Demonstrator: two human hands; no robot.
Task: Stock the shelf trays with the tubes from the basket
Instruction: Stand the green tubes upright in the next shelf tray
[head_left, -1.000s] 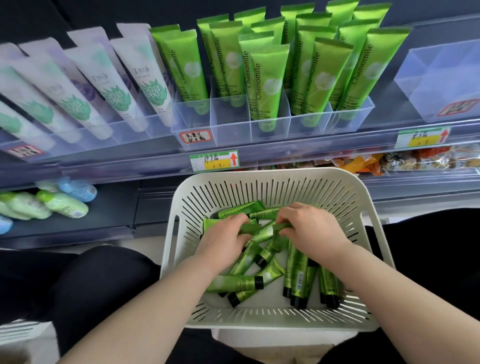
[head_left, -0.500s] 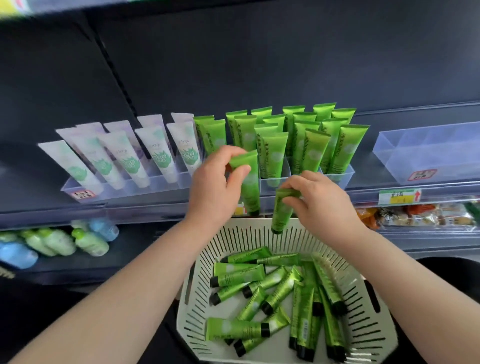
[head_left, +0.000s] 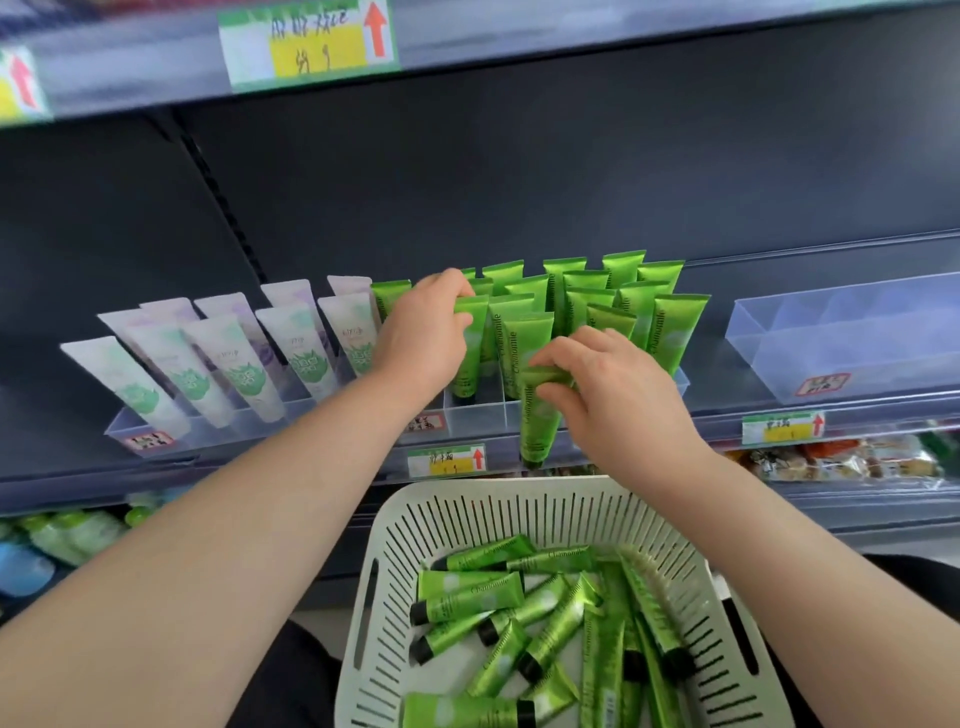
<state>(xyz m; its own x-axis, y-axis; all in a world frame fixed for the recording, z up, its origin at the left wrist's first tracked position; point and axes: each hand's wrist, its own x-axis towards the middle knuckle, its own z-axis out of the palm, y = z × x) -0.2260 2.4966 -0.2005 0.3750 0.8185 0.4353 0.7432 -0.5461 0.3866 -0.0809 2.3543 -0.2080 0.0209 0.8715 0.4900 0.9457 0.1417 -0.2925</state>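
Two glossy green tubes (head_left: 537, 421), caps down, left hand (head_left: 421, 338) pinching one, right hand (head_left: 618, 395) another.

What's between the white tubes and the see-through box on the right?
Head view: the upright green tubes stand there in their tray, with the left hand and right hand each holding one more.

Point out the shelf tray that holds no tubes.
The far-right tray: nothing stands in it. The left tray holds white tubes and the middle tray green tubes.
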